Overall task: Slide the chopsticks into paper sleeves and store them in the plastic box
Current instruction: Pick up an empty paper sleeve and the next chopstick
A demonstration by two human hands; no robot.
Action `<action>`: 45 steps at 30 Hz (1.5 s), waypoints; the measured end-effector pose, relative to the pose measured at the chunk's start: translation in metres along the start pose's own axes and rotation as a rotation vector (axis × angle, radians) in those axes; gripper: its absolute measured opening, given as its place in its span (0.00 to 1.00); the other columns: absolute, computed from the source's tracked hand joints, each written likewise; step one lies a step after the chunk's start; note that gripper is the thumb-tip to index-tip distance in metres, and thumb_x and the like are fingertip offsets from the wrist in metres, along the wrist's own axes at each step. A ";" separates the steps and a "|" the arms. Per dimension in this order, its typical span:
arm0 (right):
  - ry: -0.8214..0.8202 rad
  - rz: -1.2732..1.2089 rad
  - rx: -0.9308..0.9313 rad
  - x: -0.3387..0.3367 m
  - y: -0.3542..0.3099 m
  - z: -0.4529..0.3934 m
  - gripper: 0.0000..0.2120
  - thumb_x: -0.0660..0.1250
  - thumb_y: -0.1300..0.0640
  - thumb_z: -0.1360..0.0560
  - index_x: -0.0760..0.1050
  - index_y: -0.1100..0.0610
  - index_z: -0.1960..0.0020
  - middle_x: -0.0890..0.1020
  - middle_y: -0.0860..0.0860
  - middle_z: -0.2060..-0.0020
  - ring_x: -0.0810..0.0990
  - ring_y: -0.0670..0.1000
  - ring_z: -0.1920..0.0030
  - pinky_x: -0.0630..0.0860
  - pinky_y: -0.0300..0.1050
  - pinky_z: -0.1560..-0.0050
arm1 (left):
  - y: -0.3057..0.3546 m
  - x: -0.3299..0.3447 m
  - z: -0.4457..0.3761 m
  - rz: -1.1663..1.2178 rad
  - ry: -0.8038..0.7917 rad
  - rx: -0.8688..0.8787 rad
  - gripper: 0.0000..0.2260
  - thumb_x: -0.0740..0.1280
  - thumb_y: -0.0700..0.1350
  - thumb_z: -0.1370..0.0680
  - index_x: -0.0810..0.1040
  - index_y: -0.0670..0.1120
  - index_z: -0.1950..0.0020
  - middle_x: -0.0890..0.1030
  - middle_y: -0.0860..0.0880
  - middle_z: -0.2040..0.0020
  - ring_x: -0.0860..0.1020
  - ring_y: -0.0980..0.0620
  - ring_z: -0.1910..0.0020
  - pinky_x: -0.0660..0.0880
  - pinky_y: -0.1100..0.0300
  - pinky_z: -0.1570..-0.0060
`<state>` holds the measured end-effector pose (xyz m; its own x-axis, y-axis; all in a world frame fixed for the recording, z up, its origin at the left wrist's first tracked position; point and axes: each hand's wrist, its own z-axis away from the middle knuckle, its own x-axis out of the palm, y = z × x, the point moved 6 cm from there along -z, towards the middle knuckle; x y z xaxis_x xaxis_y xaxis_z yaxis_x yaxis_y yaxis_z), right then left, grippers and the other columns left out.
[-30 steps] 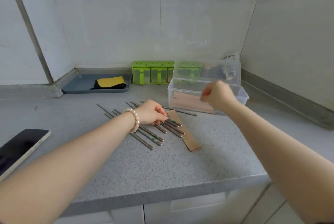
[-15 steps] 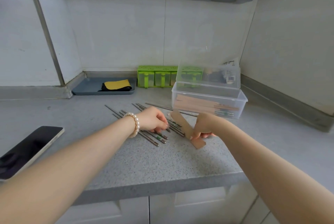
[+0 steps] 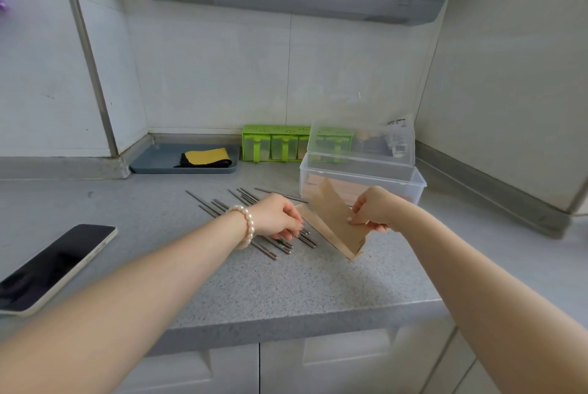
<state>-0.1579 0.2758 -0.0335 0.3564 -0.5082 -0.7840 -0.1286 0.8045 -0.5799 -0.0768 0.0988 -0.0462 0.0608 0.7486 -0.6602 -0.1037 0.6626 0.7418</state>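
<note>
Several metal chopsticks point(image 3: 222, 206) lie spread on the grey counter. My left hand point(image 3: 276, 216) rests over their near ends, fingers curled down onto them. My right hand point(image 3: 372, 209) pinches a brown paper sleeve point(image 3: 334, 218) and holds it tilted up off the counter; another brown sleeve point(image 3: 313, 225) lies flat just beneath it. Behind stands the clear plastic box point(image 3: 413, 185) with its lid point(image 3: 362, 145) raised, holding sleeved chopsticks.
A dark phone point(image 3: 54, 266) lies at the counter's left front. A blue tray point(image 3: 152, 161) with a yellow and black cloth sits at the back corner beside green seasoning jars point(image 3: 273, 142). Walls close in behind and on the right; the counter edge runs near me.
My right hand came back from the box, took hold of a paper sleeve and lifted it off the counter. My left hand stayed on the chopstick ends.
</note>
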 end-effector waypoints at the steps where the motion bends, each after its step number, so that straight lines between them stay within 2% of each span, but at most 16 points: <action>1: 0.009 -0.004 -0.001 -0.001 0.000 0.000 0.09 0.71 0.60 0.27 0.77 0.64 0.51 0.78 0.55 0.68 0.73 0.48 0.78 0.63 0.38 0.76 | 0.001 0.001 0.000 0.008 0.000 -0.003 0.04 0.66 0.41 0.23 0.78 0.44 0.49 0.81 0.51 0.59 0.79 0.57 0.62 0.76 0.64 0.59; 6: 0.105 0.118 -0.113 -0.004 -0.016 0.009 0.13 0.69 0.57 0.26 0.79 0.62 0.44 0.78 0.54 0.56 0.76 0.54 0.55 0.71 0.43 0.58 | -0.001 0.006 -0.002 0.198 0.028 -0.041 0.07 0.66 0.46 0.23 0.78 0.42 0.50 0.81 0.48 0.56 0.78 0.54 0.59 0.76 0.61 0.56; 8: 0.068 -0.046 -0.212 0.001 -0.028 0.016 0.10 0.70 0.57 0.27 0.80 0.61 0.47 0.79 0.50 0.60 0.75 0.50 0.59 0.71 0.40 0.60 | 0.000 0.007 -0.003 0.406 0.050 -0.052 0.12 0.65 0.49 0.24 0.77 0.41 0.47 0.80 0.46 0.51 0.78 0.52 0.54 0.76 0.56 0.49; 10: -0.090 -0.267 -0.282 0.015 -0.036 0.022 0.04 0.72 0.58 0.28 0.80 0.58 0.58 0.80 0.49 0.65 0.75 0.49 0.63 0.71 0.39 0.63 | 0.005 0.004 -0.001 0.715 0.083 -0.024 0.14 0.63 0.51 0.23 0.75 0.41 0.45 0.78 0.44 0.48 0.77 0.49 0.51 0.77 0.55 0.49; 12: -0.236 -0.385 -0.322 0.032 -0.043 0.027 0.08 0.72 0.59 0.29 0.77 0.57 0.66 0.81 0.49 0.68 0.75 0.49 0.65 0.70 0.40 0.64 | 0.012 -0.005 0.002 1.047 0.131 0.037 0.15 0.58 0.50 0.20 0.73 0.40 0.42 0.79 0.42 0.48 0.79 0.47 0.51 0.79 0.56 0.57; 15: -0.348 -0.446 -0.339 0.057 -0.051 0.032 0.11 0.73 0.60 0.30 0.78 0.56 0.70 0.80 0.51 0.70 0.74 0.49 0.69 0.69 0.39 0.68 | 0.015 -0.018 0.009 1.224 0.172 0.096 0.15 0.55 0.48 0.18 0.74 0.39 0.43 0.82 0.42 0.52 0.81 0.47 0.56 0.78 0.52 0.53; 17: -0.390 -0.453 -0.341 0.070 -0.056 0.034 0.10 0.73 0.59 0.30 0.79 0.56 0.69 0.81 0.52 0.70 0.75 0.48 0.70 0.69 0.38 0.69 | 0.014 -0.020 0.015 1.234 0.165 0.090 0.16 0.54 0.50 0.18 0.75 0.40 0.47 0.82 0.43 0.58 0.81 0.47 0.61 0.78 0.51 0.53; 20: -0.463 -0.372 -0.355 0.078 -0.064 0.033 0.03 0.74 0.58 0.32 0.82 0.56 0.64 0.83 0.54 0.65 0.78 0.48 0.69 0.72 0.37 0.68 | 0.007 -0.026 0.024 1.219 0.244 0.017 0.17 0.54 0.52 0.18 0.75 0.40 0.50 0.76 0.45 0.68 0.74 0.52 0.75 0.76 0.60 0.70; 22: -0.332 -0.298 -0.350 0.069 -0.066 0.022 0.03 0.75 0.61 0.32 0.83 0.58 0.59 0.83 0.55 0.63 0.77 0.48 0.69 0.73 0.37 0.67 | -0.004 -0.037 0.030 1.149 0.337 -0.017 0.14 0.56 0.50 0.18 0.73 0.41 0.49 0.75 0.45 0.68 0.71 0.53 0.78 0.73 0.63 0.76; 24: -0.087 -0.191 -0.294 0.052 -0.059 0.006 0.06 0.75 0.63 0.32 0.82 0.61 0.55 0.81 0.54 0.64 0.76 0.46 0.70 0.73 0.36 0.69 | -0.015 -0.049 0.034 1.056 0.366 -0.023 0.10 0.57 0.48 0.19 0.71 0.42 0.47 0.78 0.44 0.66 0.73 0.53 0.78 0.74 0.62 0.76; 26: 0.025 -0.106 -0.241 0.046 -0.053 -0.003 0.05 0.74 0.62 0.31 0.82 0.61 0.55 0.79 0.52 0.67 0.74 0.46 0.70 0.72 0.36 0.70 | -0.026 -0.058 0.038 0.964 0.337 -0.016 0.09 0.58 0.47 0.19 0.71 0.42 0.46 0.80 0.44 0.64 0.76 0.52 0.76 0.77 0.60 0.73; 29: -0.018 0.025 -0.255 0.057 -0.055 -0.006 0.05 0.74 0.60 0.31 0.83 0.59 0.56 0.77 0.50 0.68 0.72 0.46 0.69 0.72 0.38 0.66 | -0.039 -0.067 0.040 0.840 0.318 -0.008 0.08 0.60 0.45 0.20 0.73 0.40 0.50 0.80 0.44 0.61 0.79 0.52 0.72 0.80 0.57 0.68; 33: 0.005 0.098 -0.293 0.067 -0.066 -0.008 0.08 0.73 0.59 0.30 0.83 0.60 0.52 0.80 0.51 0.63 0.75 0.48 0.63 0.71 0.41 0.57 | -0.048 -0.069 0.040 0.835 0.336 -0.032 0.08 0.60 0.44 0.20 0.75 0.40 0.52 0.80 0.43 0.63 0.80 0.51 0.71 0.80 0.59 0.69; 36: 0.048 0.188 -0.301 0.073 -0.073 -0.011 0.09 0.73 0.57 0.29 0.83 0.60 0.51 0.83 0.55 0.56 0.77 0.51 0.58 0.73 0.41 0.55 | -0.046 -0.064 0.039 0.820 0.339 -0.046 0.11 0.57 0.45 0.19 0.74 0.40 0.51 0.79 0.43 0.64 0.79 0.52 0.73 0.79 0.60 0.71; 39: 0.061 0.245 -0.319 0.082 -0.077 -0.015 0.07 0.72 0.58 0.29 0.83 0.59 0.52 0.84 0.56 0.54 0.81 0.55 0.54 0.74 0.41 0.56 | -0.044 -0.059 0.038 0.807 0.331 -0.057 0.11 0.57 0.45 0.18 0.74 0.40 0.52 0.79 0.43 0.64 0.79 0.52 0.74 0.79 0.60 0.72; 45: 0.047 0.255 -0.272 0.079 -0.071 -0.021 0.10 0.74 0.58 0.31 0.82 0.61 0.51 0.84 0.56 0.55 0.77 0.52 0.58 0.73 0.40 0.58 | -0.048 -0.061 0.041 0.802 0.334 -0.076 0.11 0.57 0.45 0.19 0.75 0.39 0.50 0.79 0.43 0.63 0.79 0.52 0.73 0.79 0.60 0.72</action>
<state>-0.1396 0.1723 -0.0592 0.2394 -0.3204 -0.9166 -0.4512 0.7992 -0.3972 -0.0349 0.0222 -0.0372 -0.3517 0.9348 0.0490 -0.0577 -0.0739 0.9956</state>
